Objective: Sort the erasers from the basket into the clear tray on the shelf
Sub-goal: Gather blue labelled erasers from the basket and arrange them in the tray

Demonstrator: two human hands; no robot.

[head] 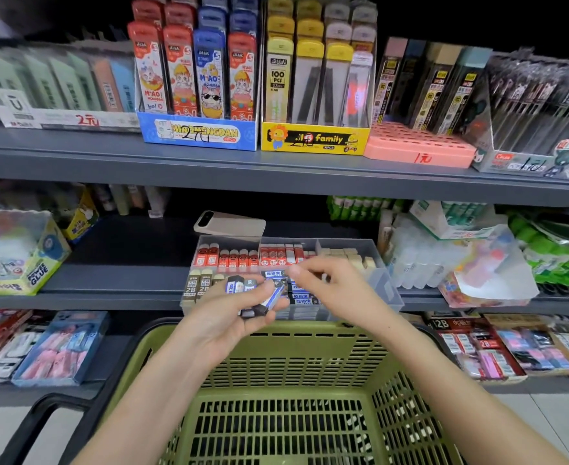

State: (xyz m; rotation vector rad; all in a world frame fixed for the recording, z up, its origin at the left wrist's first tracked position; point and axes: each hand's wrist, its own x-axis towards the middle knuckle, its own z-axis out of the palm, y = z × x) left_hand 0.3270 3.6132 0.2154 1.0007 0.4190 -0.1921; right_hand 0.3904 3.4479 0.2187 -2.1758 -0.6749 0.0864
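Observation:
A clear tray (385, 283) with compartments sits on the middle shelf, holding rows of red, beige, tan and blue-sleeved erasers. My left hand (229, 317) is palm up in front of the tray, cupping several blue-and-white sleeved erasers (259, 295). My right hand (330, 286) hovers over the tray's blue-eraser compartment, fingers pinched together; whether they hold anything is blurred. The green plastic basket (286, 394) is below my arms, and its slotted bottom shows no erasers.
A beige phone (231, 224) lies on the tray's back edge. A glue box (14, 260) stands at left and plastic-bagged goods (471, 263) at right. Pencil-lead boxes (313, 135) fill the shelf above; eraser packs (61, 347) lie on the shelf below.

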